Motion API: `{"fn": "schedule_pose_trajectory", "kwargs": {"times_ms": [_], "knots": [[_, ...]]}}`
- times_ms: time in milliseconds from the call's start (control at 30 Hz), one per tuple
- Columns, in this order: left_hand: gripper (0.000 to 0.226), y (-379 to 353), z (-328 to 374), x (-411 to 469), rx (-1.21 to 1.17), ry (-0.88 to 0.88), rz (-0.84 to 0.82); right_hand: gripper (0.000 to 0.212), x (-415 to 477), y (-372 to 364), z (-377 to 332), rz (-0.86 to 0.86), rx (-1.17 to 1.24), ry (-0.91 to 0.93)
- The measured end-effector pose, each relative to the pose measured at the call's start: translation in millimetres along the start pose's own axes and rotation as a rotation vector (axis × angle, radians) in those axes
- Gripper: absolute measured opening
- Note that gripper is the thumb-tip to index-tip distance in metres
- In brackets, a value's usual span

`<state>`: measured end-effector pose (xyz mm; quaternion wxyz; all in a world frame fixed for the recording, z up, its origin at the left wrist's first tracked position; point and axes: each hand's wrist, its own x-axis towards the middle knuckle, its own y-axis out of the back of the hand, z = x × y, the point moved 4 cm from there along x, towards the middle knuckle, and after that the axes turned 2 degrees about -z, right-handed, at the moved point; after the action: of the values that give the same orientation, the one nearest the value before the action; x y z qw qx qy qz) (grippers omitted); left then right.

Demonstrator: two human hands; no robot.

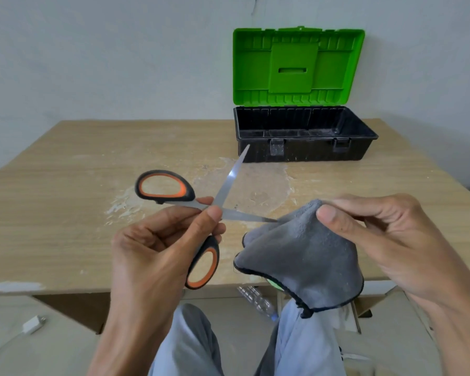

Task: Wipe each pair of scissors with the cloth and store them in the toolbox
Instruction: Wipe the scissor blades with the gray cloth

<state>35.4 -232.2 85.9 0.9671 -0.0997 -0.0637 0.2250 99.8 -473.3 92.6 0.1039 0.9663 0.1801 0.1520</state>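
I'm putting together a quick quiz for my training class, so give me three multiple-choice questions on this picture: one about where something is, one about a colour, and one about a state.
1. Where does the toolbox stand?
A) on the floor
B) on the table, at its far right
C) on the person's lap

2. What colour is the toolbox's lid?
A) red
B) grey
C) green

3. How are the blades of the scissors?
A) spread open
B) closed together
C) snapped off

Answers:
1 B: it sits on the far right part of the table.
2 C: the raised lid is bright green.
3 A: the left hand holds them with the blades in a V, one tip at the edge of the cloth that the right hand pinches.
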Motion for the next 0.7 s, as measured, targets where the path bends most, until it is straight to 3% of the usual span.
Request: {"fn": "schedule_pose_trajectory", "kwargs": {"times_ms": [500,700], "knots": [[0.009,-9,-4,-6,0.010,0.050,-0.087,0.023,9,-15,-8,-0.062,-0.226,0.087],[0.008,-3,-5,-3,0.008,0.040,-0.078,0.022,12,-6,-17,0.049,-0.374,0.150]]}}
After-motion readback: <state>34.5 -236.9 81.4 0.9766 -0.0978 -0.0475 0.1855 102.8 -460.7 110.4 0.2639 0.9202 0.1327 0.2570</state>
